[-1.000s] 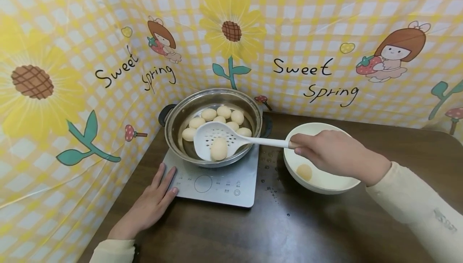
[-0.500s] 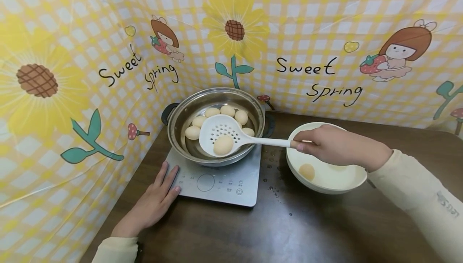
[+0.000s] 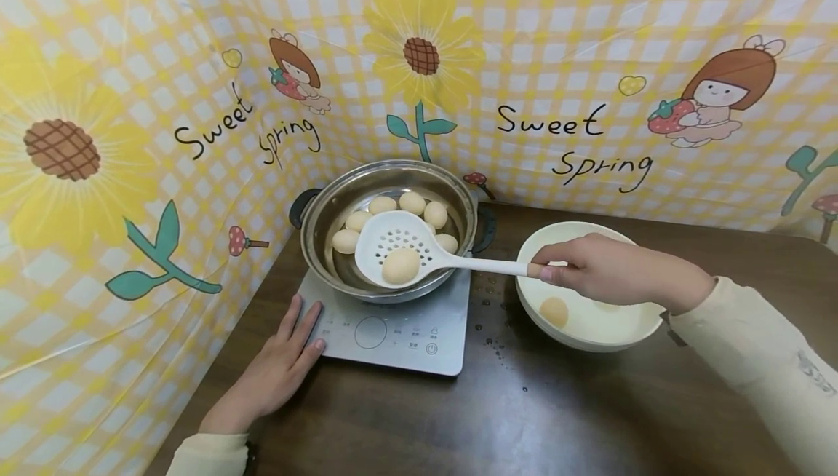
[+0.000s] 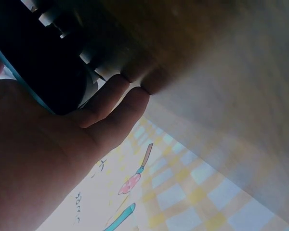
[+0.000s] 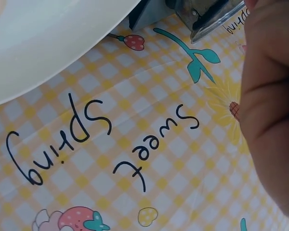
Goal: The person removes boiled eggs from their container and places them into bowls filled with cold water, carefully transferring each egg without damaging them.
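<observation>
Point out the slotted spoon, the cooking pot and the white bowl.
Slotted spoon (image 3: 452, 260), head view: neck beside scoop.
Cooking pot (image 3: 393, 179), head view: inner back wall.
White bowl (image 3: 584, 326), head view: inner front wall.

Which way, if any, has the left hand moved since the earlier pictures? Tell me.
No. In the head view, the left hand sits at the same left edge of the cooktop, no shift visible.
</observation>
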Demonstrator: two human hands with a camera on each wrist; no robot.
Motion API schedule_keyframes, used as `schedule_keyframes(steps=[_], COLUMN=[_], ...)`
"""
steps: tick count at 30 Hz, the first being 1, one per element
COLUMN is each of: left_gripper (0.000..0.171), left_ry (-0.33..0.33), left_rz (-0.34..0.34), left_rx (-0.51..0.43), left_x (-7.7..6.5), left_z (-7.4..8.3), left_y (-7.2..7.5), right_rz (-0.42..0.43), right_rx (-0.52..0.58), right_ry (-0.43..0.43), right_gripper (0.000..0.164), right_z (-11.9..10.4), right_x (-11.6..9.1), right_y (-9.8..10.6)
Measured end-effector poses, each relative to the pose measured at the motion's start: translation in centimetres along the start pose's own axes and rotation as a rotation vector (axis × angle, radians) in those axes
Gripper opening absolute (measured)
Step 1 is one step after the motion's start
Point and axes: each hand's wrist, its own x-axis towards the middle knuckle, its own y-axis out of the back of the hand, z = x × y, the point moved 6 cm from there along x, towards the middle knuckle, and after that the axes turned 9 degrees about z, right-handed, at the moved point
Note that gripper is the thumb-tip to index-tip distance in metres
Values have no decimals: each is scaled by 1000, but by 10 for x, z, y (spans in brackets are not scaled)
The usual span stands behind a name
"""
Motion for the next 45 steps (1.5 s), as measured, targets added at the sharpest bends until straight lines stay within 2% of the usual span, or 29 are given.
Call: schedule_keyframes(steps=[8, 16, 21, 25, 31, 37, 45], left_gripper=[64, 65, 65, 64, 64, 64, 64], left_ry=[0, 14, 12, 11, 7, 9, 8], left_rz=[-3, -9, -11, -10, -11, -16, -19], left_rx=[-4, -3, -7, -5, -9, -9, -9], left_x=[0, -1, -1, -1, -1, -1, 0], left_z=[0, -1, 0, 1, 1, 1, 3], left_y=[0, -1, -1, -1, -2, -2, -1], right_rz=[-25, -12, -14, 1, 83, 77, 137], right_rx=[108, 99, 144, 207, 145, 218, 275], right_ry=[-43, -117, -151, -184, -209, -256, -220], right_gripper=[16, 16, 17, 20, 24, 32, 27], right_z=[7, 19, 31, 43, 63, 91, 129], right_x=[-13, -29, -42, -59, -86, -111, -143], right_y=[4, 15, 19, 21, 27, 25, 20])
